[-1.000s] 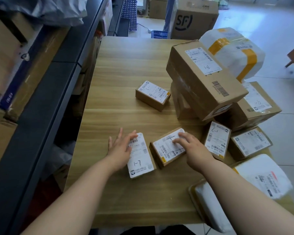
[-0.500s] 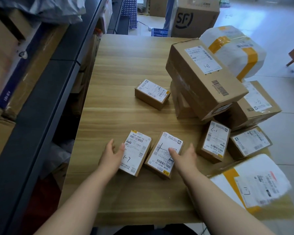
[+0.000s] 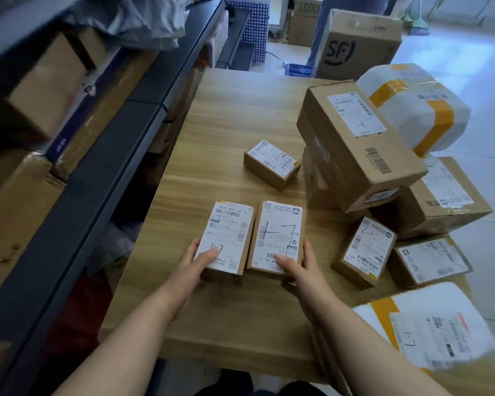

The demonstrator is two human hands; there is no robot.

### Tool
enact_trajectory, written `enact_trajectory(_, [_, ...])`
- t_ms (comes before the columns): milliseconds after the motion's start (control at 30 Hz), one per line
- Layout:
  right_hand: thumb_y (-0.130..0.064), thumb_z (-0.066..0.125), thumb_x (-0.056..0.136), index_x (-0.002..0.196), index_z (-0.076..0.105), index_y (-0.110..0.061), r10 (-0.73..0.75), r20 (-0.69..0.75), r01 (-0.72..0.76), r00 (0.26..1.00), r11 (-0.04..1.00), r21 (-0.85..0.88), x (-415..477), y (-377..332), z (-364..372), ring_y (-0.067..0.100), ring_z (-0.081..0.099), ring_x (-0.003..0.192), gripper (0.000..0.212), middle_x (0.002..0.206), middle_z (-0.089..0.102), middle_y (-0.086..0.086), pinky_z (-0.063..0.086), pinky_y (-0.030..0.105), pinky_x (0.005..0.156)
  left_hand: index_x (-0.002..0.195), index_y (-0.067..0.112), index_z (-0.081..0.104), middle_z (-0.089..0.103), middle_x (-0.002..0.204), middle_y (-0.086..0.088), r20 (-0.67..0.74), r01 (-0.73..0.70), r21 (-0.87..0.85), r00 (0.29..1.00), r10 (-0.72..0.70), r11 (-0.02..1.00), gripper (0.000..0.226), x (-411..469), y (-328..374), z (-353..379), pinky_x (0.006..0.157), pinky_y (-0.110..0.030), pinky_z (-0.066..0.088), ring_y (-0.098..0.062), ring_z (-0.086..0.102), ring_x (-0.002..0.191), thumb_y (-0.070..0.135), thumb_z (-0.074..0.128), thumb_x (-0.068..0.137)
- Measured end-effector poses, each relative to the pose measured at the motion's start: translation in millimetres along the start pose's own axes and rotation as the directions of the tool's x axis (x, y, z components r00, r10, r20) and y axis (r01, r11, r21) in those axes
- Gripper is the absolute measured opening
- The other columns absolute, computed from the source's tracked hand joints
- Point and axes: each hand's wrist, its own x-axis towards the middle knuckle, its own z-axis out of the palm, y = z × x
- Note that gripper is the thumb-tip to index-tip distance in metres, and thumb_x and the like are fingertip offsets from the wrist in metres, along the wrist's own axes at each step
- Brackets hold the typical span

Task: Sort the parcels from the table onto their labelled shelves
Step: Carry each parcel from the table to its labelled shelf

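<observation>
Cardboard box [image 3: 226, 232] gripped by left hand [image 3: 192, 264], matching box [image 3: 277, 232] by right hand [image 3: 300, 270]

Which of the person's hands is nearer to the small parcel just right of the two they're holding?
Right. The right hand grips the right box, next to that small parcel; the left hand grips the left box, farther away.
</observation>
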Motion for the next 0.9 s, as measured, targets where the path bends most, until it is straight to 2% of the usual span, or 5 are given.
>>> enact_trajectory(167, [-0.034,0.076,0.076,0.142,0.020,-0.035,-0.064,0.108,0.071,0.992,0.995,-0.066,-17,-9,-5,0.017,0.059,0.109,0.087,0.129,0.055,-0.002,0.049,0.032,0.081,0.124,0.035,0.050,0.071,0.108,0.007,-0.175,-0.110,-0.102,0.980,0.091,0.989,0.053,-44,-10,17,0.100,-0.042,0.045,-0.017,0.062,0.108,0.043,0.073,0.076])
enact_trajectory(267, [-0.038,0.075,0.076,0.137,0.023,-0.032,-0.081,0.223,0.110,0.971,0.987,-0.121,-33,-3,-8,0.018,0.057,0.113,0.080,0.131,0.053,0.000,0.050,0.033,0.087,0.124,0.032,0.050,0.069,0.110,0.003,-0.327,-0.196,-0.160,0.935,0.136,0.967,0.038,-85,-26,29,0.093,-0.038,0.049,-0.017,0.063,0.106,0.035,0.062,0.088])
enact_trajectory(467, [-0.063,0.077,0.051,0.138,0.028,-0.029,-0.064,0.512,0.205,0.857,0.953,-0.225,-88,23,-17,0.015,0.058,0.115,0.106,0.133,0.055,-0.004,0.042,0.045,0.104,0.123,0.047,0.051,0.065,0.121,0.014,-0.553,-0.346,-0.143,0.805,0.215,0.927,0.064,-193,-85,55,0.106,-0.042,0.040,-0.009,0.058,0.117,0.062,0.069,0.064])
enact_trajectory(567, [-0.057,0.076,0.054,0.131,0.031,-0.034,-0.031,0.627,0.241,0.779,0.937,-0.253,-120,41,-17,0.012,0.060,0.113,0.092,0.130,0.058,-0.006,0.042,0.042,0.105,0.125,0.053,0.048,0.061,0.126,0.017,-0.647,-0.406,-0.096,0.720,0.253,0.909,0.059,-248,-119,70,0.108,-0.040,0.038,-0.006,0.055,0.120,0.059,0.066,0.068])
enact_trajectory(900, [-0.035,0.077,0.075,0.136,0.031,-0.028,0.123,0.834,0.383,0.538,0.846,-0.372,-254,100,26,0.011,0.057,0.115,0.077,0.124,0.059,-0.008,0.045,0.037,0.102,0.135,0.036,0.045,0.068,0.116,0.013,-0.889,-0.511,-0.253,0.458,0.011,0.822,0.059,-408,-214,80,0.109,-0.044,0.036,-0.012,0.058,0.116,0.035,0.069,0.082])
